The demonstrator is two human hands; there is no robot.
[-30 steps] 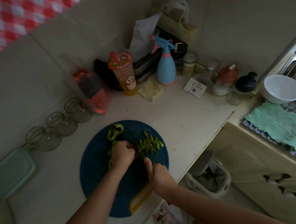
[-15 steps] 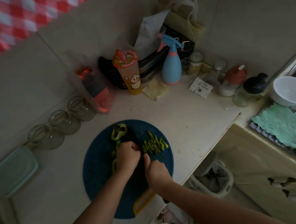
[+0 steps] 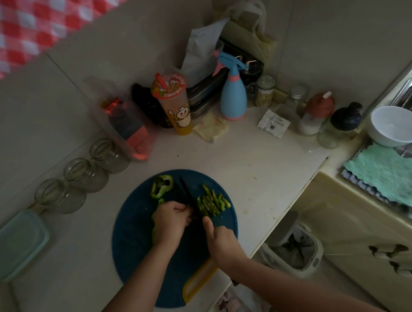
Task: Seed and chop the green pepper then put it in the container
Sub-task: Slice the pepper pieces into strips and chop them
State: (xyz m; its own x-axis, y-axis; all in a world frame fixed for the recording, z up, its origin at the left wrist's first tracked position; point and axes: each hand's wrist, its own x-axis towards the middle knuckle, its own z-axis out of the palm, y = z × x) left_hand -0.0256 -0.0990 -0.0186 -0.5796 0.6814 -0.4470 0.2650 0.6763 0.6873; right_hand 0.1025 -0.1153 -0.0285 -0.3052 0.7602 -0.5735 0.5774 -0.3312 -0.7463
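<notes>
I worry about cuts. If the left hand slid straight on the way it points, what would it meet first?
Probably the knife, its blade right at the knuckles of the left hand; the cut strips lie beyond.

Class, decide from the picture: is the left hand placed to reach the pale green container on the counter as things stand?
Likely yes, once it lets go. The left hand holds the pepper on the board; the container lies to its left, with only bare counter between.

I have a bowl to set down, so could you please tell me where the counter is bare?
Bare counter lies between the cutting board and the spray bottle, and a strip between the board and the glass jars. The back corner around the cup is crowded.
</notes>
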